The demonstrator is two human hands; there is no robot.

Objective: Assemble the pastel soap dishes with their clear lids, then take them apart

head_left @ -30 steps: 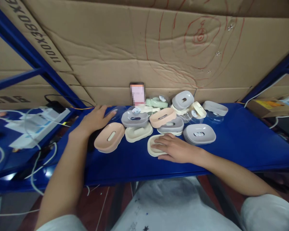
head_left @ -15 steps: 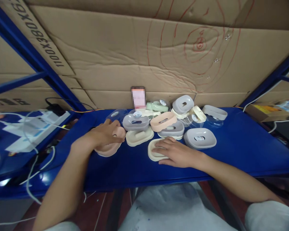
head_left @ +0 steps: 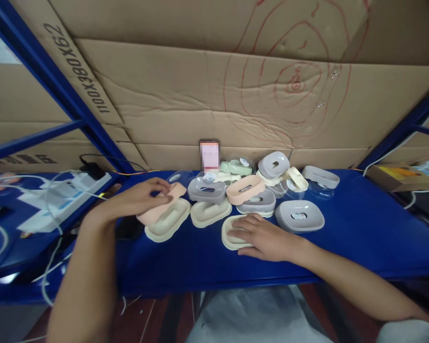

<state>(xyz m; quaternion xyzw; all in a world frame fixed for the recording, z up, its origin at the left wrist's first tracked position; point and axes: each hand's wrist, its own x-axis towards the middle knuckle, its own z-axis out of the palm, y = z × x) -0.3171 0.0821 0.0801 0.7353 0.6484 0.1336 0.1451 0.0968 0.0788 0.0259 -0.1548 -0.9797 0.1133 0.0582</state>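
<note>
Clasping peach dish, left grip, right grip loose on base, table edge near

Cream trays — smooth, matt plastic

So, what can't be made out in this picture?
Head view:
Phone screen: blurred into blocks.
Nearest cream tray: partly hidden by the right hand.
Left peach dish: partly covered by the left hand.
Sticker print: too small.
Right sleeve: cut off by the picture's edge.
</note>
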